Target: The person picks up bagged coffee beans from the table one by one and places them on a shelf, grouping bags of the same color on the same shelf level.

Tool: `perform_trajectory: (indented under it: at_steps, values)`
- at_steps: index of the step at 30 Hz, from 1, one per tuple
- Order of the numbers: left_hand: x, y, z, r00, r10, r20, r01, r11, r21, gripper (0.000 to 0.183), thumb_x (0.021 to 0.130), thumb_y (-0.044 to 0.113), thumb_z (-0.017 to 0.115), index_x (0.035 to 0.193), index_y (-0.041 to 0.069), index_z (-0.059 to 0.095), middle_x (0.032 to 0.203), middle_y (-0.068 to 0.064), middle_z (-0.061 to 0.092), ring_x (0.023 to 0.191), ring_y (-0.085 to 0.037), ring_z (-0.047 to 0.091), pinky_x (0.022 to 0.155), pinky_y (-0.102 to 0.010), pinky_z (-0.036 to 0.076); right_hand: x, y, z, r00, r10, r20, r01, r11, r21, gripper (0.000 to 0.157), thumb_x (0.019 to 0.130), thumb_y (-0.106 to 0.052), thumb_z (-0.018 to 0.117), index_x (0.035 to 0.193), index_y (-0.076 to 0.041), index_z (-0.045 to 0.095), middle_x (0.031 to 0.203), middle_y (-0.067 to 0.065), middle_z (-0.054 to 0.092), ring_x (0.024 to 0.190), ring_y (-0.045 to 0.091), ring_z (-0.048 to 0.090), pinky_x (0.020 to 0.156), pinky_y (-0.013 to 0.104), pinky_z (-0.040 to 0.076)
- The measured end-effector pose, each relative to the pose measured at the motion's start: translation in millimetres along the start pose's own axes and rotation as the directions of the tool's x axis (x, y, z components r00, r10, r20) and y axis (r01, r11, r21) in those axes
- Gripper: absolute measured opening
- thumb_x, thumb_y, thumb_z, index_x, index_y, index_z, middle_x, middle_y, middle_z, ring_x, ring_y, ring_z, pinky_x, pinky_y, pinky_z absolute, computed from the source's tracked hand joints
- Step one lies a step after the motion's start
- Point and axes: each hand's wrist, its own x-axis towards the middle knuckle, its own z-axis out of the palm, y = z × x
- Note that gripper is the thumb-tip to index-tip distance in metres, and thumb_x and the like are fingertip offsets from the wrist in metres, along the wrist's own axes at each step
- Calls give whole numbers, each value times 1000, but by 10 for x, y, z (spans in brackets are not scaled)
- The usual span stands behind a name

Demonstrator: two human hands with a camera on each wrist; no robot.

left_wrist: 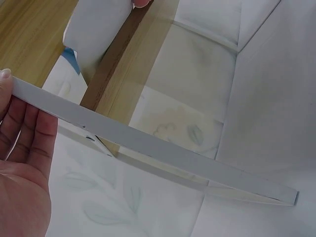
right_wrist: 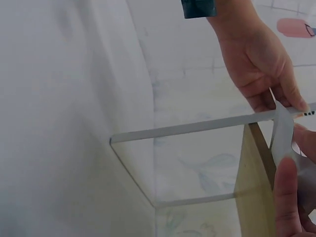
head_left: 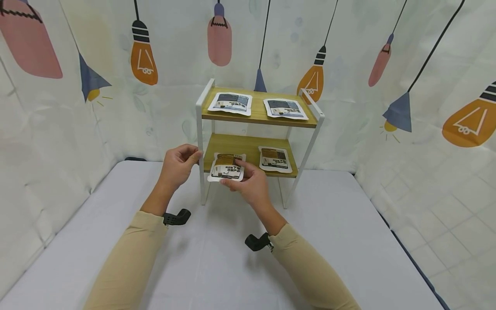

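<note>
A small two-tier shelf (head_left: 257,122) with a white frame and wood-look boards stands on the table. My left hand (head_left: 178,167) holds its left front post (left_wrist: 148,138), thumb in front and fingers behind in the left wrist view. My right hand (head_left: 253,184) pinches a flat white pouch (head_left: 228,167) with a brown and white printed label, thumb at the lower edge and a finger on top. This pouch is at the left front of the lower board (head_left: 248,144); in the left wrist view its plain back (left_wrist: 98,29) shows, tilted past the board's edge.
A similar brown-label pouch (head_left: 275,159) lies on the lower board's right side. Two blue-label pouches, a left one (head_left: 231,103) and a right one (head_left: 285,109), lie on the upper board. White cloth covers the table (head_left: 217,267); printed fabric walls (head_left: 170,107) surround it.
</note>
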Motion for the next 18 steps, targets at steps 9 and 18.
perform_trajectory:
  at_steps: [9,18]
  values:
    - [2,-9,-1,1000,-10,7,10,1000,3,30,100,27,67,111,-1,72,98,-19,70,81,-12,64,77,-22,58,10,23,17,998,-39,-50,37,999,-36,64,72,-20,95,131,-14,70,99,13,77,61,14,70,60,27,60]
    - [-3,-1,-4,1000,-9,16,9,1000,-9,29,101,24,66,114,-2,71,101,-21,70,82,-10,63,75,-14,54,46,58,10,994,-82,-66,79,995,-53,61,74,-23,94,129,-13,72,93,15,77,58,15,69,59,29,61]
